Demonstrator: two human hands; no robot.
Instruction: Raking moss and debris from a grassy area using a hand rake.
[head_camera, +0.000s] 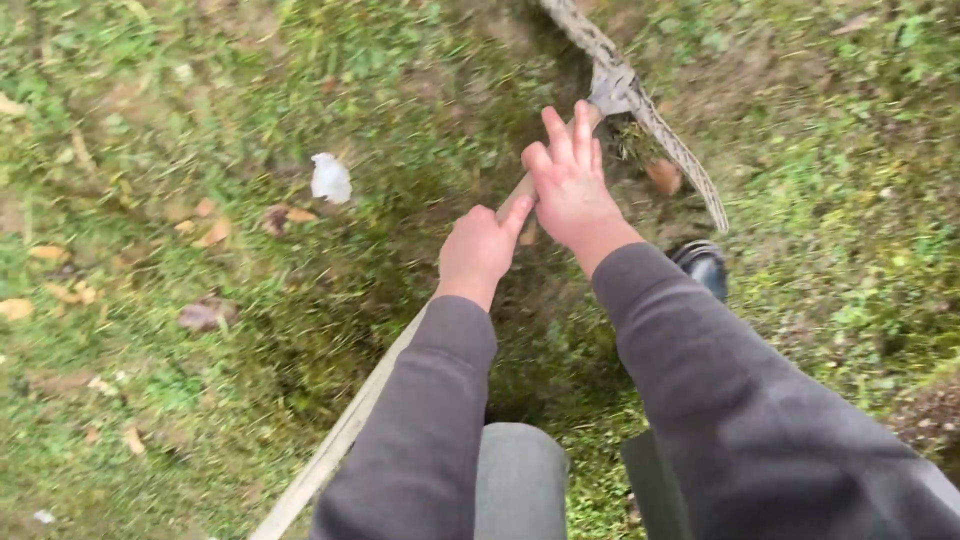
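Your left hand (478, 250) grips the handle (345, 430); right hand (572, 185) fingers spread, barely on it. Shovel (650, 125) could twist toward your boot (703, 265).

- Soft, even daylight falls over the whole view; no hard sun patch and no glare anywhere.
- Shadows are faint: only a darker hollow in the grass (330, 330) beside the sleeves.
- Motion blur smears the ground, strongest toward the left and lower edges, where leaves turn to streaks.
- The hands and the wooden handle (345, 425) are slightly soft, not crisp.
- The white scrap (331, 178) is the brightest spot, its outline blurred.
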